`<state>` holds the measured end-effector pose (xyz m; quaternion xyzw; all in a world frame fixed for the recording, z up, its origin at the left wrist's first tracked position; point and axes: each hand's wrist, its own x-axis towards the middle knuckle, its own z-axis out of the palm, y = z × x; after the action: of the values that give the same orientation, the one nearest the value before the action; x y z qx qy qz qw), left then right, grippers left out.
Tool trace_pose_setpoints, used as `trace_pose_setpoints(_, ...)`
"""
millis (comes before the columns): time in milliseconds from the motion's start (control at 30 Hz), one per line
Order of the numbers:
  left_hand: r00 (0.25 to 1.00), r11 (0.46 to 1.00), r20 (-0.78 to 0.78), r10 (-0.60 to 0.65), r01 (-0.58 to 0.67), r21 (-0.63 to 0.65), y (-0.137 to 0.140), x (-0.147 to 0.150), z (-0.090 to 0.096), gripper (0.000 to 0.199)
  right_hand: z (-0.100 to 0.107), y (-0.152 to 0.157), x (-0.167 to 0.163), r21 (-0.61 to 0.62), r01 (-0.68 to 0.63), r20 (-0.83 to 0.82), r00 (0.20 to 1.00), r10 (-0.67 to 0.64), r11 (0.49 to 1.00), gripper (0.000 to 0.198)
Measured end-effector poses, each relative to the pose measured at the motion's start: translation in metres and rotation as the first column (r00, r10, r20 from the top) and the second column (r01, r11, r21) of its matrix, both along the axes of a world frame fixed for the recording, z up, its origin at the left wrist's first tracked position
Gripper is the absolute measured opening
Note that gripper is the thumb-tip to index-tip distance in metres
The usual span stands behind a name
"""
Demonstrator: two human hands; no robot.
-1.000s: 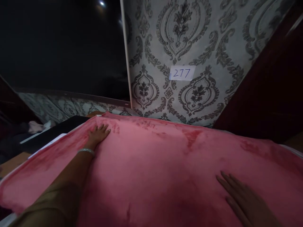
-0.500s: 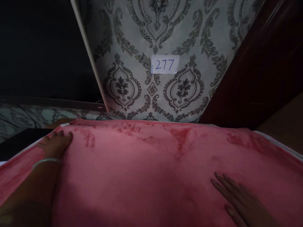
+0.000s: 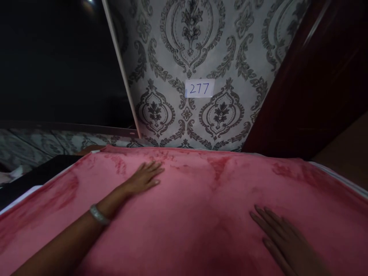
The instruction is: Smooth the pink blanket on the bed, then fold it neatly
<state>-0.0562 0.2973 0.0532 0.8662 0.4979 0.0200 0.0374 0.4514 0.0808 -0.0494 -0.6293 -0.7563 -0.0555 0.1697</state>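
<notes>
A pink plush cloth (image 3: pixel 184 214) lies spread over a flat surface, with darker red smudges where its nap is brushed. Palm down near its far edge, left of the middle, rests my left hand (image 3: pixel 145 177), fingers apart, holding nothing. A silvery bracelet (image 3: pixel 99 214) circles that wrist. My right hand (image 3: pixel 283 234) lies flat on the cloth at the lower right, fingers stretched out and grasping nothing. Its wrist runs out of the bottom of the view.
Patterned wallpaper (image 3: pixel 192 46) rises behind the cloth, bearing a paper label (image 3: pixel 199 88) marked 277. A large dark screen (image 3: pixel 63 69) stands at the left. Dark red glossy panelling (image 3: pixel 301 88) is at the right. Something flat and black (image 3: pixel 40 172) borders the cloth's left side.
My left hand has moved right across the cloth from its far left corner. My right hand has shifted slightly left. The camera view has tilted a little upward.
</notes>
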Motion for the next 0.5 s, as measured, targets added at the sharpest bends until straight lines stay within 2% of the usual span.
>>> trace_pose_setpoints(33,1.0,0.999,0.006,-0.017,0.017,-0.031,0.002,0.006,-0.004,0.07,-0.001,0.0,0.001,-0.01,0.005,-0.002,1.0,-0.005,1.0,0.056)
trace_pose_setpoints(67,1.0,0.999,0.01,0.016,-0.015,-0.037,0.006,0.004,-0.006,0.069,-0.002,-0.001,0.001,-0.014,0.007,-0.005,1.0,-0.007,1.0,0.056)
trace_pose_setpoints(133,0.979,0.979,0.015,0.201,-0.201,-0.013,0.018,-0.019,-0.006,0.067,-0.004,-0.002,0.004,-0.006,-0.005,-0.012,1.0,0.005,1.0,0.056)
trace_pose_setpoints(167,0.951,0.952,0.021,0.307,-0.307,-0.002,0.026,-0.038,-0.004,0.066,-0.005,-0.003,0.005,0.003,-0.016,-0.017,1.0,0.016,1.0,0.057)
trace_pose_setpoints(233,0.861,0.862,0.018,0.508,-0.508,-0.006,0.038,-0.079,0.0,0.065,-0.007,-0.004,0.007,0.021,-0.026,-0.025,0.999,0.027,0.999,0.057)
trace_pose_setpoints(333,0.715,0.716,0.051,0.697,-0.698,0.003,0.045,-0.122,0.007,0.066,-0.005,-0.004,0.007,0.032,-0.006,-0.029,1.0,0.007,0.999,0.057)
trace_pose_setpoints(433,0.493,0.498,0.145,0.858,-0.867,0.002,0.041,-0.132,0.012,0.077,0.005,-0.005,0.003,0.057,-0.031,0.006,1.0,0.031,0.998,0.058)
trace_pose_setpoints(500,0.383,0.391,0.18,0.906,-0.92,-0.011,0.036,-0.129,0.016,0.084,0.015,-0.006,-0.001,0.091,-0.08,0.048,0.996,0.076,0.993,0.061)
